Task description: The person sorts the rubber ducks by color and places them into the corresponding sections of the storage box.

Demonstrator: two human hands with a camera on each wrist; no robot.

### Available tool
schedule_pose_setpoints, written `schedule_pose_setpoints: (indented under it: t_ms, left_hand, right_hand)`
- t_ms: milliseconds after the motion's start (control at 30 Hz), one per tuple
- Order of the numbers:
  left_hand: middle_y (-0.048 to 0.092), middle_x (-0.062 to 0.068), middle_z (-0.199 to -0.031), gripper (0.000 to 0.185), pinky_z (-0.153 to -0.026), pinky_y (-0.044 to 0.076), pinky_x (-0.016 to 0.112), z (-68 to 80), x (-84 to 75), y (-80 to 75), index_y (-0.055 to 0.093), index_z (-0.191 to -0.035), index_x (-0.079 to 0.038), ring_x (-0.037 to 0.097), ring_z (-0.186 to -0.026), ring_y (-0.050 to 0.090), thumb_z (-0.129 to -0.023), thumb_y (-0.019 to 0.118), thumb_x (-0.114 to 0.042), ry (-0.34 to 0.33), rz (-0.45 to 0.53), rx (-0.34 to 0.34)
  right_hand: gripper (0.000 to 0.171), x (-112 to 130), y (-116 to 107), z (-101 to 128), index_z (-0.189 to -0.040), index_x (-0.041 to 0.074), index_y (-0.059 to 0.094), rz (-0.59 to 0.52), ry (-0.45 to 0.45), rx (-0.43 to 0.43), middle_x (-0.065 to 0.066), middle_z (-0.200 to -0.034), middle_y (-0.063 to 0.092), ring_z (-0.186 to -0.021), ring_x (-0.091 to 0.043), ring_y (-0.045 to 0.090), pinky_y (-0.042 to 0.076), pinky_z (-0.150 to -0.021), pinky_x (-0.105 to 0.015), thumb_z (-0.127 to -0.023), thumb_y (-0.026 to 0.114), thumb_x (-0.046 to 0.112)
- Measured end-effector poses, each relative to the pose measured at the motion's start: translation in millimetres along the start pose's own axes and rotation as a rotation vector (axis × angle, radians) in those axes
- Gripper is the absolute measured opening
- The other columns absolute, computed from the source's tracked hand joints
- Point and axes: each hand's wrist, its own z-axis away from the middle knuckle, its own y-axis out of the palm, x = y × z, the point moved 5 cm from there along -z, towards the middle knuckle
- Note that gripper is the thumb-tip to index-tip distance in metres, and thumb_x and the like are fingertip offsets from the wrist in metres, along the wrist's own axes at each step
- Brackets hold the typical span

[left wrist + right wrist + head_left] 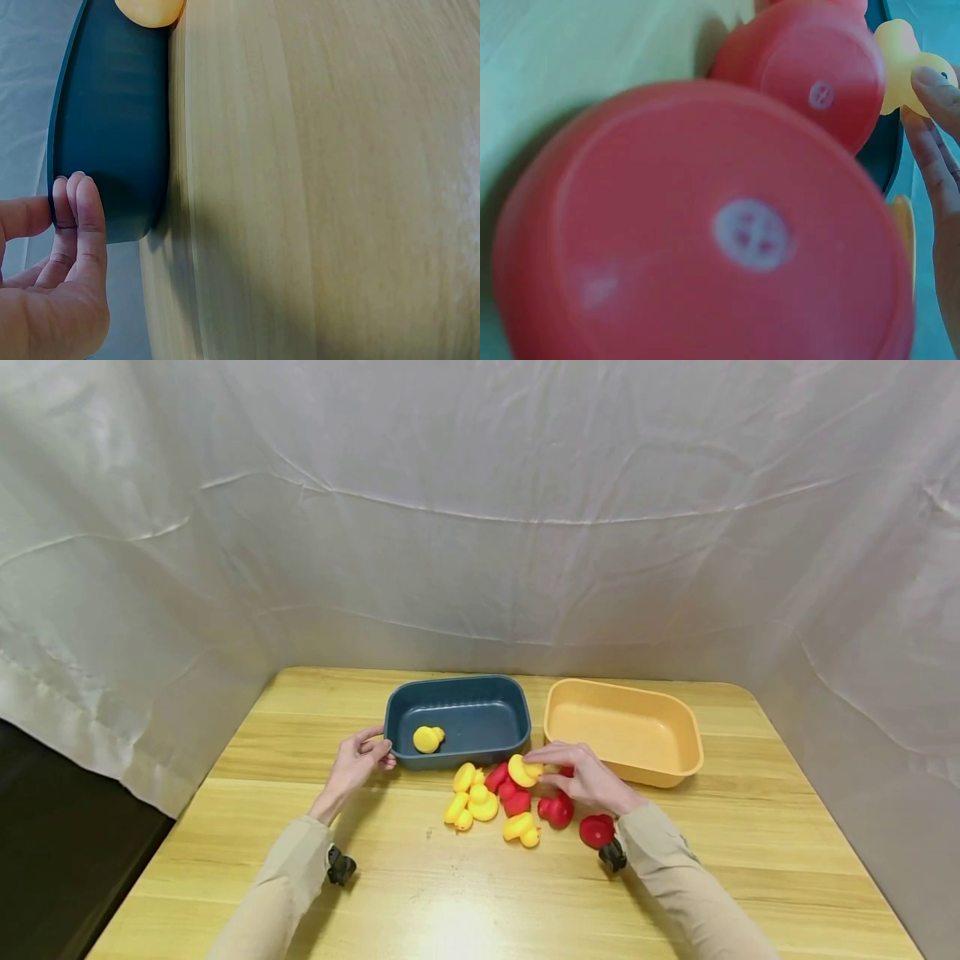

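Observation:
My left hand [358, 762] pinches the near left corner of the dark blue bin [457, 758], thumb on one side of the rim and fingers on the other in the left wrist view [71, 255]. One yellow rubber duck [426, 740] lies inside that bin. With thumb and fingers, my right hand [581, 774] holds another yellow rubber duck [524, 772] above the pile, close to the bin's near right corner. In the right wrist view the held duck [900, 67] shows at the right edge. Beneath and around lie yellow ducks [482, 802] and red ducks [556, 810].
An orange-yellow bin [622, 727] stands to the right of the blue one. A red duck [597, 831] lies by the right wrist, and a yellow duck [522, 829] lies in front of the pile. Pale cloth [510, 568] hangs behind the wooden table [450, 893].

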Motion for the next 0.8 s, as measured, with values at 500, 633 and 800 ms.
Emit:
schedule_pose_setpoints:
  t_ms: [500, 633, 800]
  left_hand:
    - [0.068, -0.002, -0.077, 0.049, -0.071, 0.062, 0.02, -0.5, 1.3, -0.1, 0.037, -0.145, 0.016, 0.003, -0.067, 0.066, -0.102, 0.053, -0.002, -0.005, 0.004, -0.007]
    - [0.068, -0.001, -0.077, 0.049, -0.071, 0.062, 0.02, -0.5, 0.8, -0.2, 0.038, -0.145, 0.016, 0.003, -0.067, 0.066, -0.102, 0.053, -0.002, -0.003, 0.002, -0.008]
    - [0.068, -0.001, -0.077, 0.05, -0.07, 0.061, 0.02, -0.2, 0.7, -0.1, 0.037, -0.145, 0.016, 0.004, -0.067, 0.066, -0.102, 0.053, -0.002, -0.004, -0.003, -0.011]
  right_hand:
    - [0.043, 10.3, -5.0, -18.0, -0.121, 0.0, 0.071, 0.002, -0.104, -0.034, -0.016, -0.119, 0.073, -0.112, -0.032, 0.068, 0.057, -0.102, -0.04, -0.08, 0.079, -0.005]
    - [0.042, 10.4, -6.5, -24.4, -0.123, 0.0, 0.07, 0.013, -0.089, -0.019, -0.016, -0.121, 0.073, -0.114, -0.032, 0.068, 0.057, -0.101, -0.046, -0.081, 0.079, -0.002]
    - [0.041, 12.6, -9.7, -33.2, -0.122, 0.0, 0.07, 0.009, -0.083, -0.02, -0.016, -0.121, 0.073, -0.113, -0.031, 0.069, 0.057, -0.1, -0.046, -0.082, 0.08, 0.002]
